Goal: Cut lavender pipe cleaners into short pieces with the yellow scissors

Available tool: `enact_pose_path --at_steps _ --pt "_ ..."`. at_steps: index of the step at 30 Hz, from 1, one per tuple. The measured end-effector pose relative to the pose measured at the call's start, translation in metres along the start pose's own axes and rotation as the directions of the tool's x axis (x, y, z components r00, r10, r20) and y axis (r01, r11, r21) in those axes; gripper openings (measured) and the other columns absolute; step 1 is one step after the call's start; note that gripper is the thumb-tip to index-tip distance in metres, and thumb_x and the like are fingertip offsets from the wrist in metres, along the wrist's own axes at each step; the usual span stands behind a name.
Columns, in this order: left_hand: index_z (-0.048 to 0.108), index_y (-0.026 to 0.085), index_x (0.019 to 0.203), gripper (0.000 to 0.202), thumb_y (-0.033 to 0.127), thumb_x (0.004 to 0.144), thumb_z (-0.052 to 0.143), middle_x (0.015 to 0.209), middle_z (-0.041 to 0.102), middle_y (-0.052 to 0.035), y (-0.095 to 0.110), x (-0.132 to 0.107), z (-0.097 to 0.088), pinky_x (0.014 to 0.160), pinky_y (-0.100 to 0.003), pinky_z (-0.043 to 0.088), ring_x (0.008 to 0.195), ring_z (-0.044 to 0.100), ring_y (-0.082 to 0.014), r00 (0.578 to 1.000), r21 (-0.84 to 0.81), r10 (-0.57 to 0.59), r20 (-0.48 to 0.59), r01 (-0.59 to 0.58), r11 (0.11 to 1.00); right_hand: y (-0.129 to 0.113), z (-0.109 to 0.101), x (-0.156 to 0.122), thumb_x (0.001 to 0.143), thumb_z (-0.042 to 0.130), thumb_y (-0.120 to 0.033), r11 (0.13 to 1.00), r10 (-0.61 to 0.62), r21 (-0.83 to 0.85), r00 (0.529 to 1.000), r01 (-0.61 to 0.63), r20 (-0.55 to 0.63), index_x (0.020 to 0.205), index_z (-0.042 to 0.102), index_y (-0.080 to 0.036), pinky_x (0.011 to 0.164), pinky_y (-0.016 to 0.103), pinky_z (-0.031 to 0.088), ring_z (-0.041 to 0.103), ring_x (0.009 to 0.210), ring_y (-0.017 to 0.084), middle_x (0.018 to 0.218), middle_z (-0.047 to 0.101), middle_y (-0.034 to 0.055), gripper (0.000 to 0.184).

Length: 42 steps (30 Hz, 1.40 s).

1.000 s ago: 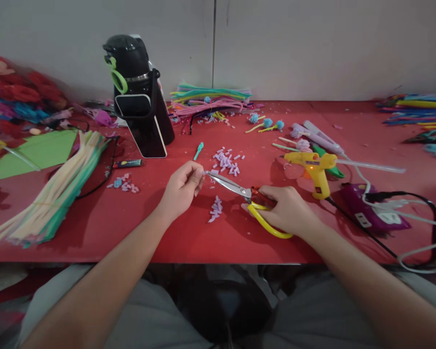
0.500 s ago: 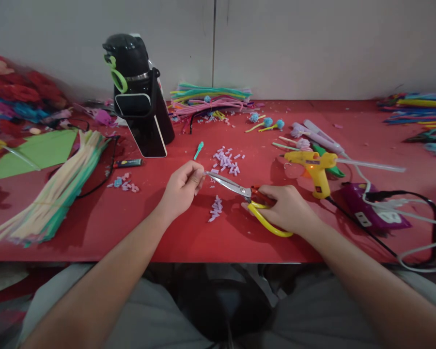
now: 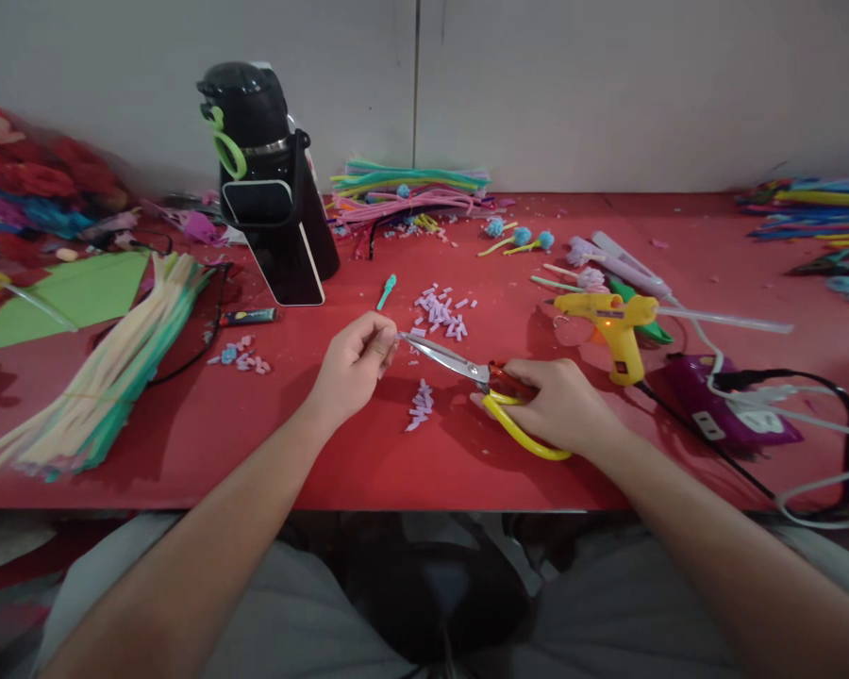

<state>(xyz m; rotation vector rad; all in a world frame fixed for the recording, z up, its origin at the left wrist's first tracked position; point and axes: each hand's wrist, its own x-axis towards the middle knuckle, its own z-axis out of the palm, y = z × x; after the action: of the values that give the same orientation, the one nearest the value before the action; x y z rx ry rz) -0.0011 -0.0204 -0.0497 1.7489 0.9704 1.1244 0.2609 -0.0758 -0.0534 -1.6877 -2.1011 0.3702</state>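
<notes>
My right hand (image 3: 562,405) is closed round the red and yellow handles of a pair of scissors (image 3: 453,359), whose blades point left. Their tips meet the fingertips of my left hand (image 3: 359,363). That hand is pinched closed; whatever lies between thumb and finger is too small or hidden to make out. Just beyond the blades is a loose heap of short lilac pieces (image 3: 442,313), and nearer the table edge a smaller lilac pile (image 3: 420,407). A small teal stick with a knobbed end (image 3: 388,290) lies beyond my left hand.
A black bottle (image 3: 255,123) with a phone (image 3: 283,264) against it stands back left. Left lies a bundle of pale and green pipe cleaners (image 3: 106,377). On the right are a yellow glue gun (image 3: 612,325), a purple power strip (image 3: 728,401) and cables. More pipe cleaners (image 3: 410,184) lie by the wall.
</notes>
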Motion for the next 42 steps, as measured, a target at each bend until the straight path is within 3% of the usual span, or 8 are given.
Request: enact_pose_path --at_steps 15,24,36,42 --pt "0.051 0.020 0.078 0.031 0.044 0.097 0.053 0.063 0.049 0.0028 -0.0020 0.0002 -0.0009 0.050 -0.023 0.037 0.051 0.042 -0.0080 1.000 -0.021 -0.017 -0.009 0.017 1.000 0.0008 0.0003 0.0015 0.075 0.061 -0.071 1.000 0.001 0.006 1.000 -0.001 -0.005 0.057 0.031 -0.022 0.051 0.027 0.020 0.022 0.053 0.010 0.054 0.037 -0.0038 0.061" --pt "0.051 0.020 0.077 0.028 0.038 0.097 0.054 0.062 0.047 0.0032 -0.0022 -0.0001 0.0011 0.049 -0.022 0.035 0.051 0.041 -0.0077 0.998 -0.124 -0.067 -0.021 0.064 0.990 -0.0011 0.0013 -0.0039 0.073 0.066 -0.068 0.998 0.037 0.045 0.999 -0.037 -0.014 0.060 0.029 -0.022 0.051 0.027 0.021 0.023 0.055 0.010 0.054 0.034 -0.0048 0.061" --pt "0.052 0.019 0.077 0.027 0.037 0.097 0.054 0.063 0.048 0.0031 -0.0028 -0.0001 0.0016 0.049 -0.021 0.035 0.052 0.042 -0.0071 0.995 -0.130 -0.093 -0.020 0.090 0.987 -0.0012 0.0009 -0.0016 0.075 0.063 -0.071 0.999 0.028 0.024 1.000 -0.028 -0.005 0.059 0.030 -0.022 0.052 0.027 0.020 0.022 0.055 0.010 0.054 0.035 -0.0044 0.060" --pt "0.050 0.018 0.074 0.027 0.032 0.098 0.051 0.061 0.047 0.0038 0.0062 -0.0010 0.0036 0.049 -0.020 0.034 0.051 0.041 -0.0063 0.988 -0.101 -0.152 -0.040 0.147 0.984 -0.0025 0.0015 -0.0008 0.074 0.063 -0.070 0.999 0.037 0.017 0.999 -0.036 -0.026 0.058 0.028 -0.022 0.050 0.027 0.020 0.021 0.054 0.010 0.053 0.032 -0.0046 0.061"
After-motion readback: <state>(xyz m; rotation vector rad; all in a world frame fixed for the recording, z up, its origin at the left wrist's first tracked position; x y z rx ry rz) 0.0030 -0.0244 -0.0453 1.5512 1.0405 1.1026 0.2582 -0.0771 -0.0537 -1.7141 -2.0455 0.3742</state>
